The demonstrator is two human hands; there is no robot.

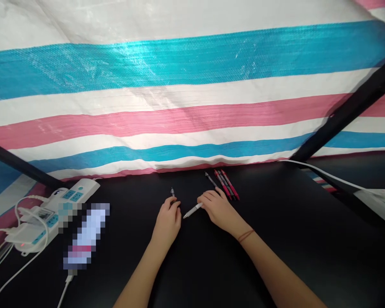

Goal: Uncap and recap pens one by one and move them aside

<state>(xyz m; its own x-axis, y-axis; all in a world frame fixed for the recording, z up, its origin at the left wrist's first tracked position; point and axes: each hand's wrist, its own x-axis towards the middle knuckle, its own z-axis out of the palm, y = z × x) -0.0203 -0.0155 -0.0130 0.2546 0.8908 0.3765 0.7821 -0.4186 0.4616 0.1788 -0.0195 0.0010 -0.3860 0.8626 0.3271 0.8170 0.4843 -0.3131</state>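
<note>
My left hand point(169, 217) is closed on a dark, slim pen point(172, 192), whose upper end sticks out beyond the fingertips; the rest of it is hidden. To its right, my right hand point(220, 210) grips a white pen point(192, 210) whose tip points down and left toward my left hand. Just beyond the right hand lie several red and black pens point(227, 185), side by side. A grey-black pen point(210, 178) lies slanted left of that group, with its near end close to my right fingers.
On the left of the black table point(192, 273) sit a white power strip point(86, 188) with plugs and cables, and a pixelated phone-like object point(91, 231) with a cable. A striped tarp point(179, 115) hangs behind. Dark bars stand at both sides; a white cable point(333, 175) runs at right.
</note>
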